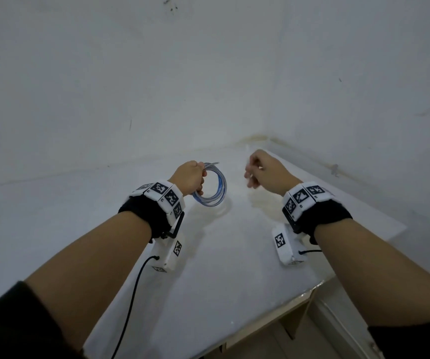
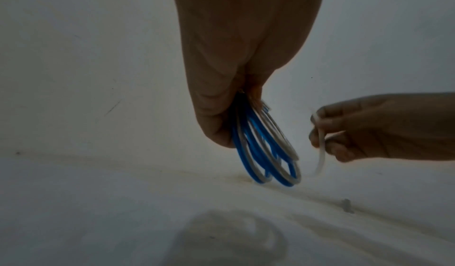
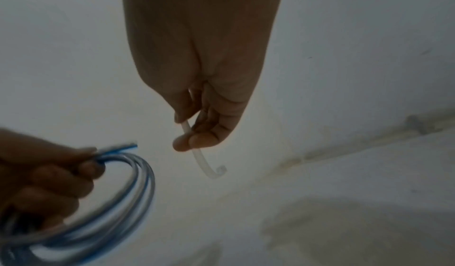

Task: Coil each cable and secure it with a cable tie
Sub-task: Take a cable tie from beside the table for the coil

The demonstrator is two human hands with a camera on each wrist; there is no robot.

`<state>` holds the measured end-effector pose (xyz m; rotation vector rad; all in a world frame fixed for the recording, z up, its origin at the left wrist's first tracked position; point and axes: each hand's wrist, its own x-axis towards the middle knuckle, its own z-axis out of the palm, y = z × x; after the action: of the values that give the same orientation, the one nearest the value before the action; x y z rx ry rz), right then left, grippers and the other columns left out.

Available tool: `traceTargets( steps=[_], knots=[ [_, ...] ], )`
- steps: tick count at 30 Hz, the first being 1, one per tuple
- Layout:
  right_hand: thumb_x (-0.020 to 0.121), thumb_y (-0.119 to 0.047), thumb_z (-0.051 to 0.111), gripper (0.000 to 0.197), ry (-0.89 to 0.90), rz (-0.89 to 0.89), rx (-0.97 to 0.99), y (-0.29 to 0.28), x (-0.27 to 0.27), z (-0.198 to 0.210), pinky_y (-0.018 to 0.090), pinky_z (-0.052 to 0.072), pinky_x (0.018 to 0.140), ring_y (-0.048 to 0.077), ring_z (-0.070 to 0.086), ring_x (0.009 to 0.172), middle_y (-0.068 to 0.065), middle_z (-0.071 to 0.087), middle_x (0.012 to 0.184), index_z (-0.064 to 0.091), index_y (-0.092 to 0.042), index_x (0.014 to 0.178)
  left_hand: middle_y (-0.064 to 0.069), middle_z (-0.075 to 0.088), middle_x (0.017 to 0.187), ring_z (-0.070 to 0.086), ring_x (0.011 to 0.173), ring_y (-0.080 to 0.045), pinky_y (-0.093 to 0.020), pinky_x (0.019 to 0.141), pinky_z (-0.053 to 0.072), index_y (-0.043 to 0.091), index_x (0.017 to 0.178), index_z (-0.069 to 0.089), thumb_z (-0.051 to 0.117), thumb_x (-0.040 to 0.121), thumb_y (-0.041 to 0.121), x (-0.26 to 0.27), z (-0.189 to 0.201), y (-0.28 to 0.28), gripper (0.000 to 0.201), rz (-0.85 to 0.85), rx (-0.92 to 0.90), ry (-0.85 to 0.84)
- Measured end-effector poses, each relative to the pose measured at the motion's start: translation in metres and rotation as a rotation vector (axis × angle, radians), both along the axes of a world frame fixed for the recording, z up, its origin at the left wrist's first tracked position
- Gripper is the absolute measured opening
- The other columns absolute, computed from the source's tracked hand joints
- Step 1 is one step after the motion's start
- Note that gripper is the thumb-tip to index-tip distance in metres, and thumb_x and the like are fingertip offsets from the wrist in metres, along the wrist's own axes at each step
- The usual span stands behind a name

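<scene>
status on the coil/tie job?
Done: the cable is wound into a coil, gripped at its top by the left hand above the table. In hand: the right hand pinches a loose white tie, held apart from the coil. Left: wrapping and fastening the tie. No other cables in view.

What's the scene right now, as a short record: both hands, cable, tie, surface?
left hand: grips the coiled cable at the top of its loops, held above the table
cable: blue and whitish strands, coiled in several loops, hanging from the left hand; no tie on it yet
right hand: pinches the cable tie, apart from the coil
cable tie: pale, curved, free end hanging below the fingers
table: white, set into a wall corner; shadows of coil and hands fall on it
stage: coiling looks done, tying not yet begun
</scene>
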<state>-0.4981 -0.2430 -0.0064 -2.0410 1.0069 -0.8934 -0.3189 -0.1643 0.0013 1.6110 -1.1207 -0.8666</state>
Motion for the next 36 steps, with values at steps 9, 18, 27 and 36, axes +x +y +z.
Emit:
traceTargets(
  steps=[9, 18, 27, 36],
  knots=[
    [0.098, -0.001, 0.041, 0.017, -0.374, 0.303, 0.202, 0.037, 0.069, 0.023, 0.026, 0.049, 0.054, 0.015, 0.058, 0.051, 0.013, 0.059, 0.075, 0.039, -0.011, 0.084, -0.002, 0.041, 0.066, 0.039, 0.049, -0.018, -0.026, 0.048, 0.04, 0.012, 0.071, 0.04, 0.029, 0.101, 0.019, 0.045, 0.007, 0.02, 0.033, 0.212, -0.1, -0.054],
    [0.094, 0.001, 0.048, 0.015, -0.347, 0.457, 0.165, 0.069, 0.135, 0.023, 0.033, 0.056, 0.077, 0.027, 0.066, 0.079, 0.019, 0.06, 0.092, 0.043, -0.009, 0.084, -0.005, 0.036, 0.056, 0.035, 0.042, -0.015, -0.026, 0.049, 0.04, 0.008, 0.07, 0.045, 0.03, 0.1, 0.018, 0.083, 0.02, 0.056, 0.035, 0.131, -0.039, 0.005],
    [0.093, 0.006, 0.047, 0.019, -0.424, 0.605, 0.172, 0.097, 0.176, 0.023, 0.031, 0.056, 0.08, 0.03, 0.066, 0.086, 0.019, 0.061, 0.096, 0.044, -0.009, 0.08, -0.003, 0.03, 0.054, 0.028, 0.041, -0.014, -0.026, 0.05, 0.035, 0.01, 0.065, 0.038, 0.028, 0.101, 0.02, 0.127, 0.025, 0.085, 0.039, 0.169, 0.053, 0.035],
    [0.096, -0.014, 0.051, 0.015, -0.526, 0.527, 0.316, 0.113, 0.209, 0.025, 0.025, 0.052, 0.056, 0.013, 0.058, 0.053, 0.009, 0.061, 0.075, 0.051, -0.006, 0.082, -0.007, 0.053, 0.079, 0.045, 0.07, -0.021, -0.03, 0.068, 0.035, 0.006, 0.088, 0.045, 0.035, 0.099, 0.019, 0.158, 0.015, 0.107, 0.02, 0.336, -0.169, -0.372]
  ],
)
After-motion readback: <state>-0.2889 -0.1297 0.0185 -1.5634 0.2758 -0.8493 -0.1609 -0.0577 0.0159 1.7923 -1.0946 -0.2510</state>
